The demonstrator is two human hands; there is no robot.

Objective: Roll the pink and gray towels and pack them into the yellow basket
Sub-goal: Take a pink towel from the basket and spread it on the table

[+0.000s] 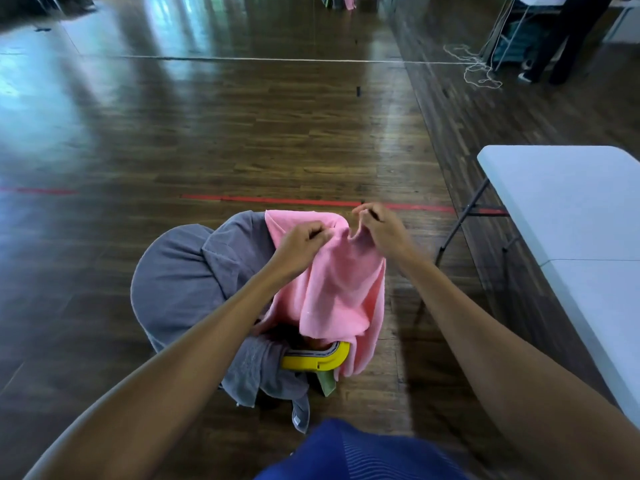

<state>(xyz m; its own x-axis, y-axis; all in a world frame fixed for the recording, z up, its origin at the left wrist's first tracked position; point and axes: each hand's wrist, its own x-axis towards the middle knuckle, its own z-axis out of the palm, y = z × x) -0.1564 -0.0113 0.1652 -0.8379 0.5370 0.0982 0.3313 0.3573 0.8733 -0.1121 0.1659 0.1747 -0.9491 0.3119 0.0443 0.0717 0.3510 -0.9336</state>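
The yellow basket [320, 362] sits on the wooden floor [207, 133], and only a curved piece of its rim shows, because both towels hang over it. The gray towel [180, 271] spreads loosely over the side of the basket away from the white table [571, 209], with a fold trailing down toward the person's feet. The pink towel [332, 285] is held up above the basket, its lower part draping over the rim on the table side and hanging down the outside.

The left hand [304, 240] pinches the pink towel's upper edge, fingers curled around the cloth. The right hand [377, 226] pinches the same edge a little farther toward the table, so the fabric sags in a small dip between the two grips. Something green [327, 384] peeks out beneath the basket rim; what it is cannot be told.

By my reading, the task is at an early stage. Neither towel is rolled: both are slack and unfolded, and neither is packed inside as a roll. The pink towel looks to be the one in hand, being lifted clear to spread or fold. Left to do: straighten and roll the pink towel, do the same with the gray one, then set both rolls inside the basket.
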